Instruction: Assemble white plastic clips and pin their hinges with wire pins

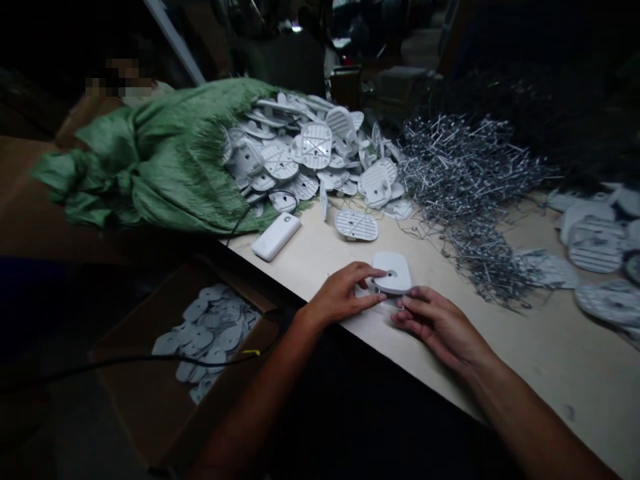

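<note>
A rounded white plastic piece [393,272] with a small hole in its top rests on the pale table [525,340] near the front edge. My left hand [345,292] grips its left side, fingers curled and thumb pressed on top. My right hand [435,323] pinches its lower right edge with the fingertips. One more white piece [356,225] lies ribbed side up just beyond. A big heap of the same white pieces [305,150] spills from a green woven sack [155,160] at the back left.
A tangled pile of metal wire parts [465,187] fills the back middle. More white pieces [600,247] lie at the right. A white power bank [276,236] with a cable sits at the table's left. Below the edge, a cardboard box [150,387] holds several pieces. A person sits behind the sack.
</note>
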### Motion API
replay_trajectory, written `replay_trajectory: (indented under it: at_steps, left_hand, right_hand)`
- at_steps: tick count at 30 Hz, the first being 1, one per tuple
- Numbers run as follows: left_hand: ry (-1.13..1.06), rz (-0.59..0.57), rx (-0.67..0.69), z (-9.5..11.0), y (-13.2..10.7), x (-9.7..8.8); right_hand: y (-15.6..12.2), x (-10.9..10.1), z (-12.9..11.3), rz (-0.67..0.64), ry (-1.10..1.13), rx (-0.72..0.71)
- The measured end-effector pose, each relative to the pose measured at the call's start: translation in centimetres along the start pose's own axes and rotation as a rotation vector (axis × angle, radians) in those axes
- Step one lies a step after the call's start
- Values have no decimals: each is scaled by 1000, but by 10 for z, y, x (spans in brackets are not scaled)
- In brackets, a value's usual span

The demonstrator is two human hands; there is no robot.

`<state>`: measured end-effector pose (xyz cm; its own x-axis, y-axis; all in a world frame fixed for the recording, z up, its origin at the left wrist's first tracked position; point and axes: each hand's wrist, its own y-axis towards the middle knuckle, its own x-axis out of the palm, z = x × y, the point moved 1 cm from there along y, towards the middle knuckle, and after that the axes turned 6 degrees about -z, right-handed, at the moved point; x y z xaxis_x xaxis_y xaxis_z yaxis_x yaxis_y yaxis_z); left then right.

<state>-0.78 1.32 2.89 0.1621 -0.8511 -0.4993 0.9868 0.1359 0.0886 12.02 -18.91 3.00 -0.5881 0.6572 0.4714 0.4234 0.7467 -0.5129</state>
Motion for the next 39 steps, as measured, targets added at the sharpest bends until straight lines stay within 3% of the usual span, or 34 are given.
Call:
replay_trajectory:
  at_steps: [7, 12, 18, 22, 25, 31, 39]
  left_hand:
    - [43, 21, 26, -1, -4, 7]
    - [28, 206, 14, -10, 3, 23]
    - [-51, 226, 30, -17, 8, 26]
    - [-69, 228, 10, -15, 13, 23]
    - [-50, 246, -1, -12, 18, 25]
    - [-37, 320, -15, -14, 22, 30]
    - [-83, 350, -98, -17, 12, 36]
  right_hand:
    - [-1, -4, 1, 79, -15, -94]
    - [5, -12, 3, 64, -107, -124]
    - [13, -38, -15, 116, -528, -411]
    - [27, -40, -25, 1, -727, -388]
    - [41, -37, -19, -43, -715, -389]
    - [53, -32, 0, 116, -814, -639]
    - [52, -33, 0, 106, -754, -666]
